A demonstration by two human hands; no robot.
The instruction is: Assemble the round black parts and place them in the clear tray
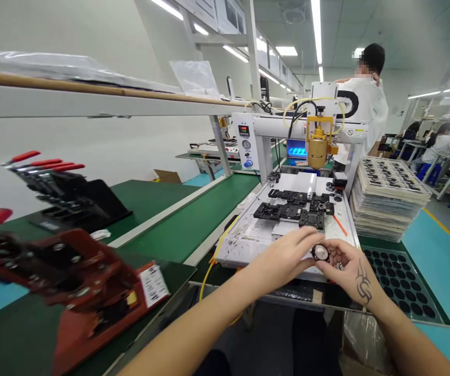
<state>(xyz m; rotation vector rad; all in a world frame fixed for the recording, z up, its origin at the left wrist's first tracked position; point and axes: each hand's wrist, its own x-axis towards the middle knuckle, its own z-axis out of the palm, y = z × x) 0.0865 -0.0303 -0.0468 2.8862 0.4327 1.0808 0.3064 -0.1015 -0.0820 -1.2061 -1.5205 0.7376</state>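
Between my two hands is a small round part (321,253) with a black rim and a pale face, perhaps a watch case. My left hand (289,253) pinches its left side with thumb and fingers. On the other side my right hand (350,269) grips it between thumb and forefinger, the other fingers curled; something small and shiny shows below them, too little to name. Just beyond the hands, black jig plates (287,209) lie on the white bed (244,240) of a bench machine. Above them hangs its brass-coloured press head (318,149).
A stack of trays (385,203) stands right of the machine, above a black tray with round pockets (401,282). An orange stick (341,225) lies on the bed. Left are a green conveyor belt (209,214), a red press (91,297) and red-handled clamps (71,193). A person (366,104) stands behind.
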